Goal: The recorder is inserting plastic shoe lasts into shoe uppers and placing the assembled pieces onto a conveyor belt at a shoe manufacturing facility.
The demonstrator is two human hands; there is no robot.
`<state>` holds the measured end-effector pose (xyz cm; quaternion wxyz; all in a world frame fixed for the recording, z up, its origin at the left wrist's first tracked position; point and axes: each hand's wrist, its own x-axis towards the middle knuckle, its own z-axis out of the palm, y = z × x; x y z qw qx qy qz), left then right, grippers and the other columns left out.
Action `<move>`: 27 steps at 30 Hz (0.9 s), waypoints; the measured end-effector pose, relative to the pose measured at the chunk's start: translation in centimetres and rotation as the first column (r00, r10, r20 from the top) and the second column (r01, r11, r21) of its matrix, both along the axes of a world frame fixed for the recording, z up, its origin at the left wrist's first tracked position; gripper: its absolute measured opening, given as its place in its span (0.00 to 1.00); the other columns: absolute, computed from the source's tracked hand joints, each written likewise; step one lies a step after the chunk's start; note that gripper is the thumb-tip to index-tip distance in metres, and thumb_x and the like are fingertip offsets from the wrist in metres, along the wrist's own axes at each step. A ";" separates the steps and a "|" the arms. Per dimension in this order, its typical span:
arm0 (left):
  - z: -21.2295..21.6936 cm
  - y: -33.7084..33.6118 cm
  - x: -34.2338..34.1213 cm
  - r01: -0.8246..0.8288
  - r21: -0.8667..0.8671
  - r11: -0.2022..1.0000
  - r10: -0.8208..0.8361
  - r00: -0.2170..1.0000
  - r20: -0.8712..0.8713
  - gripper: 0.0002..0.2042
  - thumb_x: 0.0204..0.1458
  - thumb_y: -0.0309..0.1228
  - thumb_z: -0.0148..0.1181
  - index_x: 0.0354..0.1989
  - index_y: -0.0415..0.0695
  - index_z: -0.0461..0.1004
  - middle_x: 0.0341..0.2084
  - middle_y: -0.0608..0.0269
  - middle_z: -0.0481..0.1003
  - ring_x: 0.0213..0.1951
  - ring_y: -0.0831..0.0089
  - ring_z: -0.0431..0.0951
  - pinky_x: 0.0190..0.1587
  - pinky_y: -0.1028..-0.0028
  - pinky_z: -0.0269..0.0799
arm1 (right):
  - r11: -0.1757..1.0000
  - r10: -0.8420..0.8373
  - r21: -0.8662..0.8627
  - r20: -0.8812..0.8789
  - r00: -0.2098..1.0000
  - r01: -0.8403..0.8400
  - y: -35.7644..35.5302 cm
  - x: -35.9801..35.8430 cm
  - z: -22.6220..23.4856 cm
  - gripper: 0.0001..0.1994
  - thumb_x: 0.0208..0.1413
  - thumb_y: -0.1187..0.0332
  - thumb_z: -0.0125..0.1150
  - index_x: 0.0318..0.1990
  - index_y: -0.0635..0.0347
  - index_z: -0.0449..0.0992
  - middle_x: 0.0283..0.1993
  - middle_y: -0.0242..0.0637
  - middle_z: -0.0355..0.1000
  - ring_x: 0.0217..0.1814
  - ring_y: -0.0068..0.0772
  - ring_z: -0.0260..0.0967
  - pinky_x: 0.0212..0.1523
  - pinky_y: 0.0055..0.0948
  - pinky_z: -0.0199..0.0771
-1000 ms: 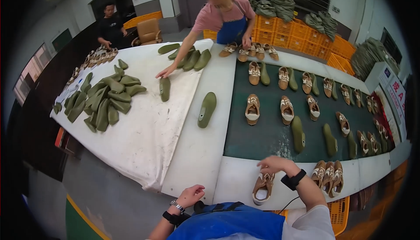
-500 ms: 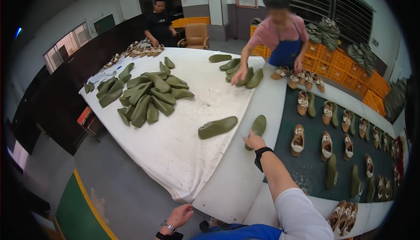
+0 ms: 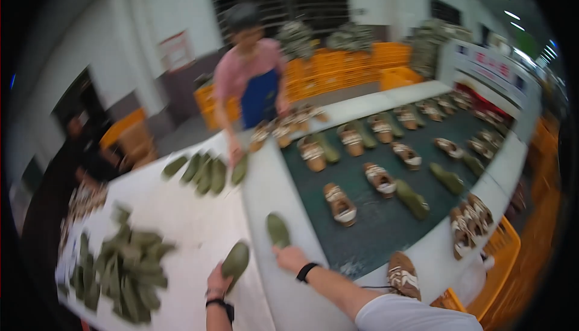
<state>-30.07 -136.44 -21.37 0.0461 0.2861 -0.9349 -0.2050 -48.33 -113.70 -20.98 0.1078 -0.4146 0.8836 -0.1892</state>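
Observation:
My left hand (image 3: 219,281) grips the heel end of a green shoe last (image 3: 236,261) over the edge of the white-covered table. With its fingers closed on the heel end, my right hand (image 3: 291,258) holds a second green last (image 3: 277,229), on the pale border strip beside the dark belt. To the left a heap of green lasts (image 3: 129,264) lies on the cloth. Brown-and-white shoes (image 3: 341,204) stand in rows on the belt, some with a last beside them. A single shoe (image 3: 403,275) sits near my right forearm. Motion blurs the picture somewhat.
Across the table a co-worker in a blue apron (image 3: 260,98) touches a green last (image 3: 239,169) next to several others. Another person sits at far left. The dark green belt (image 3: 362,240) runs rightward. Orange crates (image 3: 329,65) line the wall; another orange crate (image 3: 499,258) stands at right.
The view has swung right. My left hand, free before, now holds the last that lay on the cloth. My right hand remains on its last. The co-worker's hand has moved to another last.

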 end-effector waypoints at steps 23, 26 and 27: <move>0.7 30.7 4.1 0.079 0.197 0.977 -0.042 0.982 -0.182 0.32 0.37 0.32 0.61 0.54 0.39 0.56 0.42 0.42 0.69 0.45 0.48 0.69 0.47 0.61 0.66 | 0.753 0.295 -0.286 0.952 0.084 0.593 28.0 7.1 10.7 0.06 0.51 0.61 0.52 0.32 0.46 0.63 0.17 0.20 0.49 0.11 0.10 0.39 0.10 0.14 0.36; -0.7 32.6 3.1 0.136 0.292 0.947 -0.012 0.921 -0.390 0.30 0.39 0.24 0.57 0.55 0.37 0.58 0.51 0.45 0.63 0.52 0.53 0.64 0.55 0.65 0.59 | 0.645 0.271 -0.319 0.945 0.182 0.695 34.0 3.4 12.2 0.10 0.51 0.59 0.54 0.39 0.45 0.63 0.22 0.24 0.55 0.13 0.11 0.41 0.09 0.12 0.36; -0.7 33.0 3.3 0.103 0.300 0.948 0.017 0.928 -0.371 0.30 0.39 0.24 0.57 0.55 0.37 0.58 0.51 0.45 0.63 0.52 0.53 0.64 0.55 0.65 0.59 | 0.631 0.271 -0.362 0.932 0.242 0.686 35.2 2.2 12.7 0.10 0.52 0.60 0.54 0.40 0.46 0.63 0.23 0.24 0.57 0.13 0.12 0.44 0.09 0.13 0.37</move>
